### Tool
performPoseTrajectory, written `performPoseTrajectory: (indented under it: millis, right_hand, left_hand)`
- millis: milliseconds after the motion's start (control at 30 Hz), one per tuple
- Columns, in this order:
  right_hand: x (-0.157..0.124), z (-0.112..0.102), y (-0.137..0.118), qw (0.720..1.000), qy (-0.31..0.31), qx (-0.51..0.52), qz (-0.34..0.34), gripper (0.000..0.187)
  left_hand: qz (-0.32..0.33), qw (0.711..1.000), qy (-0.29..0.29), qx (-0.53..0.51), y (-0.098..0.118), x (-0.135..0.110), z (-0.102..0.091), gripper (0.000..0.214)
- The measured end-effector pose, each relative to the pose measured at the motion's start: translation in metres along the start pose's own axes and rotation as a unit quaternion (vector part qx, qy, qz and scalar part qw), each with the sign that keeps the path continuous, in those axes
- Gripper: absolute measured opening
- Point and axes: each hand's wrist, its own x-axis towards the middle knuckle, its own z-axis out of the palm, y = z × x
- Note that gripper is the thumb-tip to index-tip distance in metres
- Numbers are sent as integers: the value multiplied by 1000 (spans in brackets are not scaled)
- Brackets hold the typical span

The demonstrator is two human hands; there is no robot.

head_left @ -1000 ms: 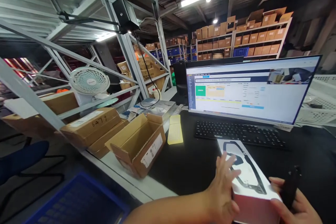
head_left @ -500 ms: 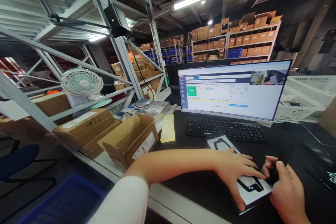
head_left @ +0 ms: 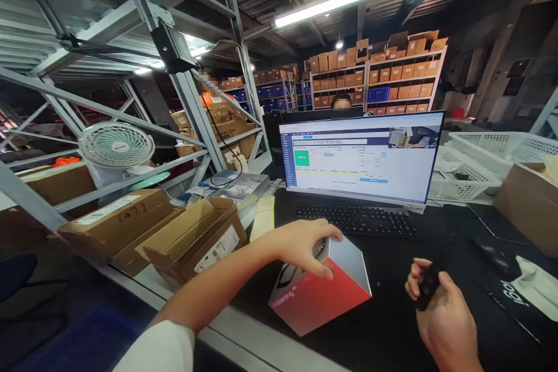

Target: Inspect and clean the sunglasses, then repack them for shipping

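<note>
My left hand grips a printed product box by its upper edge, thumb on one side and fingers over the other. The box is tilted above the black desk top, with its red side and a pale grey end showing; white lettering runs along the red side. On the right, apart from the box, my right hand is closed around a small black handheld device, whose exact kind I cannot make out. Behind the box lie a black keyboard and a lit monitor.
An open cardboard carton stands at the left beside a closed carton marked 6479. Yellow paper lies by the keyboard. White baskets, a brown carton and a black mouse are to the right.
The box lay flat under my spread left hand; now that hand grips it, tilted up and shifted left, with its red side showing. My right hand has drawn away from it, still holding the black device.
</note>
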Motion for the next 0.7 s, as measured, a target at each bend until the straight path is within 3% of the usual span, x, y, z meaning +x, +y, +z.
performPoseTrajectory:
  millis: [67,167,300,400,500,600,700]
  right_hand:
    - [-8,3,-1,999,-41,3,33,32]
    - [-15,6,-7,996,-74,-33,32,57]
    - [-17,5,-19,994,-106,2,-2,30]
    - [-15,3,-26,991,-132,15,-35,20]
    - [-16,2,-25,985,-153,-32,-68,22]
    - [-18,1,-26,978,-163,-32,-127,10]
    - [-22,2,-36,977,-160,-13,-143,15]
  left_hand:
    - [35,996,39,-78,-8,-4,16,71]
    - [129,968,103,-187,-9,-3,48,71]
    - [172,948,159,-215,5,2,74,68]
    - [182,948,144,-217,16,4,78,62]
    - [173,949,128,-231,20,6,78,56]
    - [156,945,141,-250,16,6,78,57]
    - [153,937,168,-265,7,3,78,62]
